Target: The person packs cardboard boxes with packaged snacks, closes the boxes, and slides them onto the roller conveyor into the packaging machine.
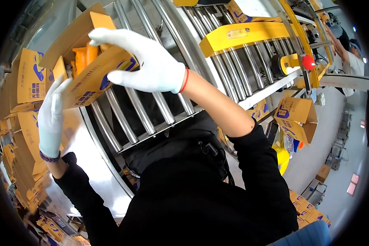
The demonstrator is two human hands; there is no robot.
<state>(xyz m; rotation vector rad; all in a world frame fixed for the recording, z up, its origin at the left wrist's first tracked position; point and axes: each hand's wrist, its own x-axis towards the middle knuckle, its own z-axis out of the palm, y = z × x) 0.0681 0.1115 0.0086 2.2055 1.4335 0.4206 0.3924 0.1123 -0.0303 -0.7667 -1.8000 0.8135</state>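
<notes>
An open cardboard carton (84, 88) sits tilted in view on the left end of the rollers, its flaps raised. Orange packets (86, 55) show inside it. My right hand (147, 65), in a white glove, reaches over the carton's right end with thumb and fingers spread wide; whether the fingertips press on the cardboard I cannot tell. At the carton's left corner is my left hand (52, 117), also gloved in white, its fingers stretched out along the edge of the wall. Some of the packets are hidden by the walls and my right hand.
A roller conveyor (156, 96) runs across the front, with a yellow machine frame (242, 35) and red knob (308, 62) to the right. More cartons (30, 80) stand at left. Another open carton (296, 117) is at right. A shiny metal table (98, 172) lies below left. A person (352, 61) stands far right.
</notes>
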